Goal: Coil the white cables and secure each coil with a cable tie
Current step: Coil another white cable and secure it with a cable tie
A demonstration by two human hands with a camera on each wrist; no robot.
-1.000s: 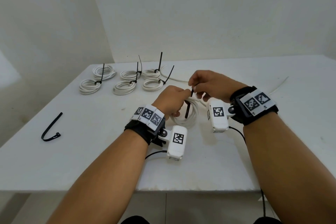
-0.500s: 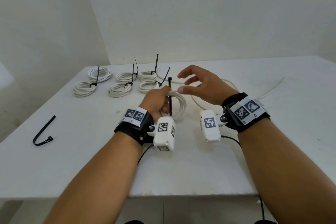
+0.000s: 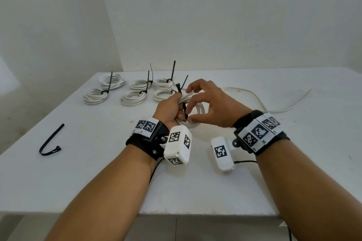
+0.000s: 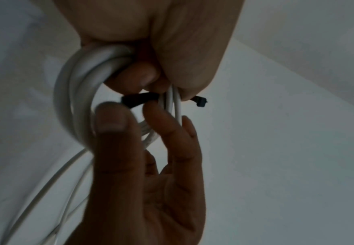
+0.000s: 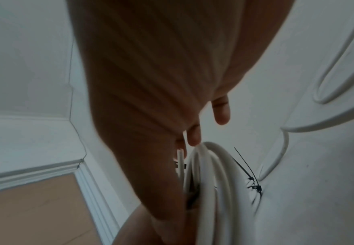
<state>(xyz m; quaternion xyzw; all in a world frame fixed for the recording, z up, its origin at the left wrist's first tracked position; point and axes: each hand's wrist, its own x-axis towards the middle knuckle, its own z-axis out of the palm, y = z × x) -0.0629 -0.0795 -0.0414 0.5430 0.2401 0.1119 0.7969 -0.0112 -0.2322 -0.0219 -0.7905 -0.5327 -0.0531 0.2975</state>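
My left hand (image 3: 173,104) grips a white cable coil (image 3: 200,109) just above the table and presses a black cable tie (image 3: 178,89) against the bundle. The tie stands upright across the coil with its head on top. My right hand (image 3: 188,116) comes in from the right. Its thumb and forefinger pinch the tie's lower tail under the coil. The left wrist view shows that tail (image 4: 139,99) between the right thumb (image 4: 113,121) and forefinger, next to the coil (image 4: 75,92). In the right wrist view the coil (image 5: 211,174) shows beside the palm.
Several tied coils (image 3: 135,97) lie in two rows at the back left of the white table (image 3: 98,172). A spare black cable tie (image 3: 51,141) lies at the left. A loose white cable (image 3: 260,101) trails off to the right behind my right hand.
Half a second ago my right hand hovered open above the coil. It has dropped and now pinches the tie's tail. The left hand keeps its grip on the coil.
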